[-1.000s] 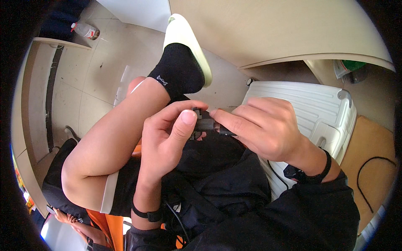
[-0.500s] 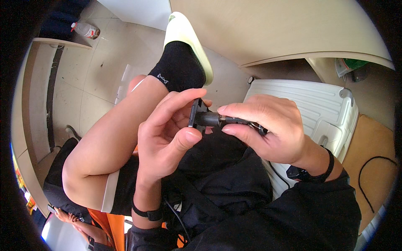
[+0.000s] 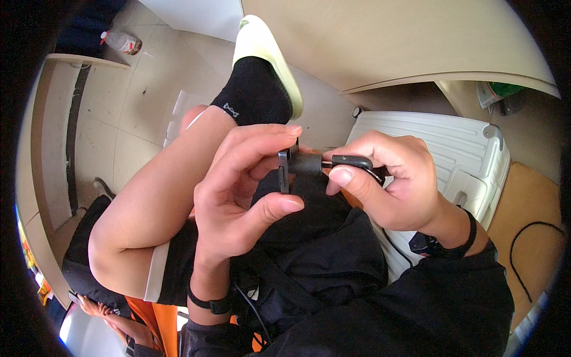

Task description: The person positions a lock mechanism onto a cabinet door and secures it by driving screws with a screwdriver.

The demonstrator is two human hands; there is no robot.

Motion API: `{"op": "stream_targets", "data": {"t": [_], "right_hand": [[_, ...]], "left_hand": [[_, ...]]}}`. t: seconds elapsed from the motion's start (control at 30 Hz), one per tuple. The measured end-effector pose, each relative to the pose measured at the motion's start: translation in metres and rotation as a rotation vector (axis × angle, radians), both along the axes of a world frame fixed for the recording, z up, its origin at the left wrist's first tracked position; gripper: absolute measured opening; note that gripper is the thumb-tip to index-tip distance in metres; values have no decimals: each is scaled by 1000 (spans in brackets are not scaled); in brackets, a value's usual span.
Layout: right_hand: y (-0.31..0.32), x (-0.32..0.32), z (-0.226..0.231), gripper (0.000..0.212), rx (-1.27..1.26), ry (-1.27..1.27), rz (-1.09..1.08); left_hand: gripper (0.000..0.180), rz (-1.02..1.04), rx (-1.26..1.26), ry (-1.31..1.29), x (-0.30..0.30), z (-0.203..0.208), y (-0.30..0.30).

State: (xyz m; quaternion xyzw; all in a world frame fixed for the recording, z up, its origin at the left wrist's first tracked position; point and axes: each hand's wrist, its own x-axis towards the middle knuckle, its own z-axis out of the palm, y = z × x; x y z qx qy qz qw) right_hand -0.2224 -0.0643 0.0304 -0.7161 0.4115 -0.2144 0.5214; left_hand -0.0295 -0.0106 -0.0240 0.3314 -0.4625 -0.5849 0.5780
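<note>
In front of my lap, my left hand (image 3: 238, 187) grips a small black part with a flat plate (image 3: 284, 171) and a short, thick cylinder (image 3: 306, 163). Its fingers lie along the upper end of the plate, and the thumb is by the lower end. My right hand (image 3: 389, 178) pinches a small black-handled piece (image 3: 354, 161) between thumb and fingers. A thin metal shaft runs from this piece toward the open end of the cylinder; whether it sits inside I cannot tell. The exact kind of either thing is not clear.
A white ribbed suitcase (image 3: 416, 128) lies to my right, beside a brown board (image 3: 535, 232) with a black cord. My bent leg (image 3: 160, 184) is on the left. Beyond stands a plastic bottle (image 3: 122, 43). Another person's hand (image 3: 92, 306) holds a phone at lower left.
The black part has shifted slightly right and turned a little in my left hand. My right fingers have moved their grip, and the black-handled piece now shows its broad side.
</note>
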Motion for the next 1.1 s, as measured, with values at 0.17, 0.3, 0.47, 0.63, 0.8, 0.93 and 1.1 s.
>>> {"op": "stream_targets", "data": {"t": [0.17,0.3,0.47,0.63,0.8,0.93,1.1], "right_hand": [[1,0,-2,11,139,-88,-12],[4,0,-9,12,-129,-26,9],[-3,-1,-17,20,-537,-16,65],[-7,-3,-16,23,-540,-18,113],[-5,0,-20,25,-609,-58,82],[-4,-1,-19,27,-638,-11,98],[-5,0,-21,29,-672,1,106]], "left_hand": [[52,8,-3,-11,-2,-1,-1],[56,-2,-11,-90,3,-1,-2],[57,7,90,-5,1,0,1],[43,-6,89,113,-2,1,-1],[28,-12,103,178,-1,-2,-1],[21,17,66,86,2,-4,-3],[19,72,37,32,0,-4,-2]]}}
